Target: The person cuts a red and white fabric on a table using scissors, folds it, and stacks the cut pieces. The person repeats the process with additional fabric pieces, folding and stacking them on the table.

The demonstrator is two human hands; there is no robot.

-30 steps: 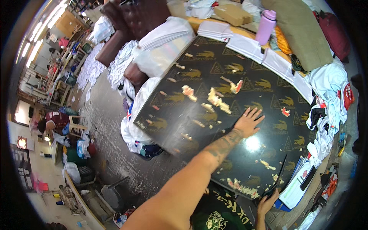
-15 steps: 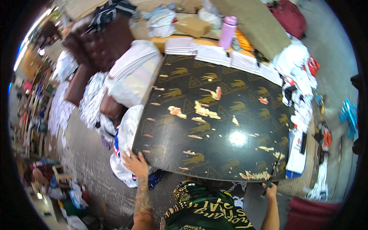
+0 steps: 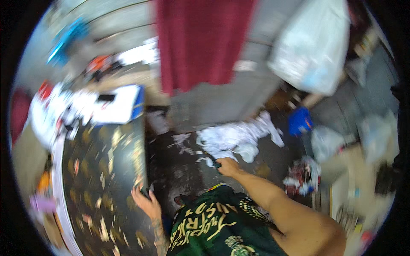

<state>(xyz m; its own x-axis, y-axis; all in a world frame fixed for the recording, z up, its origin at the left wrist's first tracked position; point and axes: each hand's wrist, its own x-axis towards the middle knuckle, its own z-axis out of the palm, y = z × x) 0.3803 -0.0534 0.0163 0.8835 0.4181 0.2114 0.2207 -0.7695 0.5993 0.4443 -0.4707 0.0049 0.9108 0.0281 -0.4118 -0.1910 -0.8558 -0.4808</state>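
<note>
My left hand (image 3: 147,202) rests at the edge of the dark table (image 3: 121,170), fingers spread; a small dark patch beside its thumb is too blurred to name. My right hand (image 3: 228,167) is closed around a dark-handled tool (image 3: 213,160), whose working end is smeared by motion. The tool is in front of a heap of white cloth (image 3: 230,136) lying low on the floor. Torn pale and reddish scraps are scattered over the tabletop.
A maroon cloth (image 3: 203,42) hangs ahead, with a big white plastic bag (image 3: 314,47) to its right. A white sheet on a blue board (image 3: 121,104) lies at the table's far end. On the right are a blue container (image 3: 300,121) and another plastic bag (image 3: 326,144).
My view has swung to the right, so the table now lies on my left. My right hand, with the tool, has moved off the table's edge toward the floor cloth. My left hand stays by the table.
</note>
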